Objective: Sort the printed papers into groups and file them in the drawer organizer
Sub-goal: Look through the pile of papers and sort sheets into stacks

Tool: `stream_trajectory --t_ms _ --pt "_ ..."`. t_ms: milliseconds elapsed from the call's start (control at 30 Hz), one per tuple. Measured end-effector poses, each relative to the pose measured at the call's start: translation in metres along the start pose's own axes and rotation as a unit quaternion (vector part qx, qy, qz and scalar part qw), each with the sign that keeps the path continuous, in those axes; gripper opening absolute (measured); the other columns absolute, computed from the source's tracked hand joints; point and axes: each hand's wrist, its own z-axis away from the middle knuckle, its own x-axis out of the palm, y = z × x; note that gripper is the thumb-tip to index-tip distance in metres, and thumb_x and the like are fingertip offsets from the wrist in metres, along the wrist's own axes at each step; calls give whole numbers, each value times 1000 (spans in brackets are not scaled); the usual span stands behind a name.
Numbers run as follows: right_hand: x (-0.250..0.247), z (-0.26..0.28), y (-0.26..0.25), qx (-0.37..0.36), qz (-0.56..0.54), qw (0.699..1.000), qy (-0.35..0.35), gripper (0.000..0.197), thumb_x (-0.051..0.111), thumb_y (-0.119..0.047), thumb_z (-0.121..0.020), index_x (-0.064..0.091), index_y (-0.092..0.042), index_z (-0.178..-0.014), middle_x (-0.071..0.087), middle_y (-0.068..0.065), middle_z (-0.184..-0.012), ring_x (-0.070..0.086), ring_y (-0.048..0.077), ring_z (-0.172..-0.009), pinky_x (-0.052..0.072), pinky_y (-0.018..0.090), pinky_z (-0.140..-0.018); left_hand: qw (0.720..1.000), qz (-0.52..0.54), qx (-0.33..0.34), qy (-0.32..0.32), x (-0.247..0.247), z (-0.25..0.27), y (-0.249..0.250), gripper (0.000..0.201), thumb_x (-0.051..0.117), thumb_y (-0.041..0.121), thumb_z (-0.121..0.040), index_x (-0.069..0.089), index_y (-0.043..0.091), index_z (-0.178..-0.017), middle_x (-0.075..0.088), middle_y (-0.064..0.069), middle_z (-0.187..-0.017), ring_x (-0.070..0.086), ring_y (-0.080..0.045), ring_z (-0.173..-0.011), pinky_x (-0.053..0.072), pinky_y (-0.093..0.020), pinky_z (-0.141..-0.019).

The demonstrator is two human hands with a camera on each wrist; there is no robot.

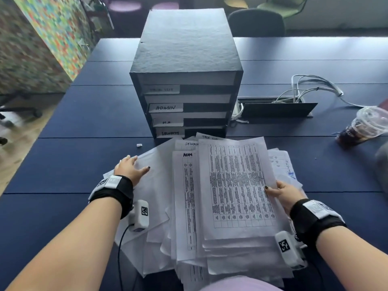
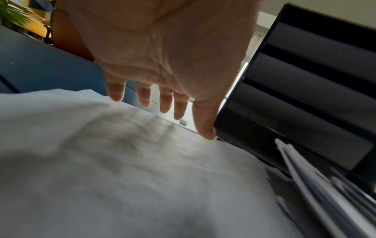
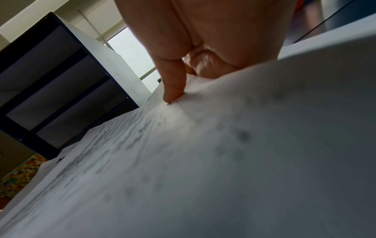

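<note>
sorting under way: right hand [image 1: 286, 195] pinches the right edge of the top tabulated sheet [image 1: 237, 185] on the loose paper pile [image 1: 189, 217], which lies on the counter [image 1: 63, 164] just before the labelled drawer organizer [image 1: 186, 80]; left hand [image 1: 130, 168] rests flat, fingers [image 2: 144, 96] spread. next, judged: read its heading, match a drawer.
</note>
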Motion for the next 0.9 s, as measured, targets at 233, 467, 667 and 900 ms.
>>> stream_trajectory --t_ms 233,467,667,900 --pt "-6 -8 7 3 30 1000 -3 9 65 -13 -84 67 -15 -93 72 11 -91 64 33 -90 45 55 -94 998 -42 -46 16 -4 -14 4 61 70 60 -71 59 24 -118 53 -7 -124 42 -33 -122 37 -45 -98" --pt "-6 -9 9 -5 41 999 -8 10 67 -16 -83 67 -14 -93 73 10 -89 65 35 -93 47 54 -92 997 -71 -32 -26 -14 -16 10 44 73 45 -75 61 27 -113 57 -8 -113 51 -32 -112 41 -39 -93" --pt "-3 -3 5 -36 1 999 -6 7 61 -4 -86 63 -8 -91 67 5 -74 61 20 -68 48 31 -63 994 -106 -12 0 -19 -1 12 22 69 45 -78 65 32 -95 45 2 -135 33 -26 -128 29 -34 -102" --pt "-2 -3 5 -46 8 999 -9 9 60 -4 -87 62 -7 -95 66 8 -79 60 21 -68 47 31 -63 998 -5 3 -61 -22 21 -1 22 72 20 -79 52 16 -87 64 -9 -96 56 -26 -81 38 -27 -69"
